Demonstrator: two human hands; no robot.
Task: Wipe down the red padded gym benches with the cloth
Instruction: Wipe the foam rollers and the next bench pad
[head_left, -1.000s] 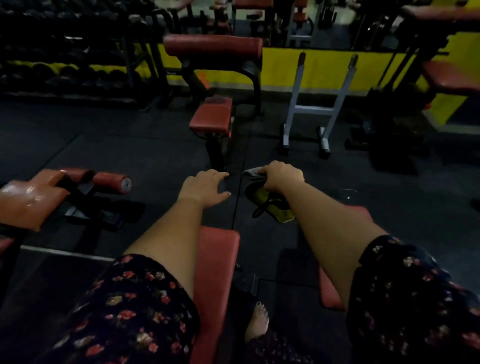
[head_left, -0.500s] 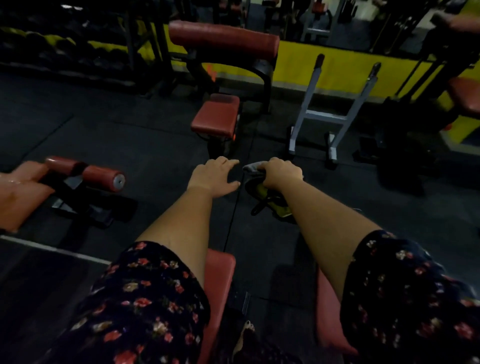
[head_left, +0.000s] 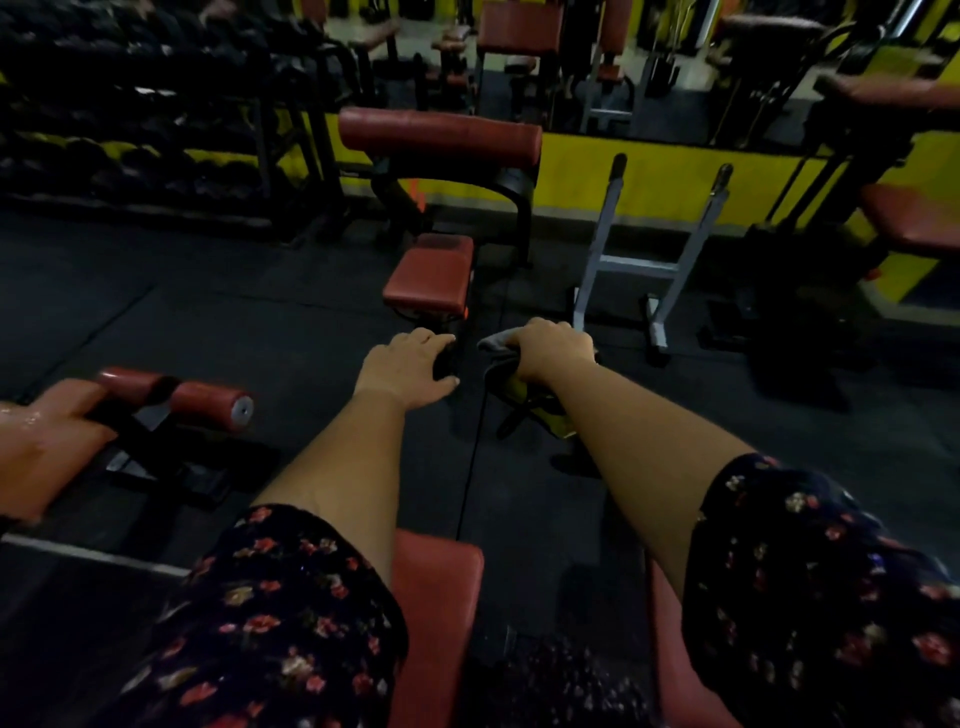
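My right hand (head_left: 555, 347) clamps the cloth (head_left: 497, 344) bunched, ready for the red seat pad (head_left: 430, 275) ahead; my left hand (head_left: 408, 370) reaches forward, fingers relaxed, gripping nothing.

A single wide-angle camera is sitting on the person's head, looking forward and down along both outstretched forearms. The left hand (head_left: 402, 371) and right hand (head_left: 556, 351) are lying near the middle of the frame, close to the lens, while the flowered sleeves are filling the bottom corners. Farther off, the view is reaching across the dark floor (head_left: 234, 322) to the yellow wall (head_left: 649, 182) at the top. Straight lines are bending toward the edges. No second view is sharing the scene.
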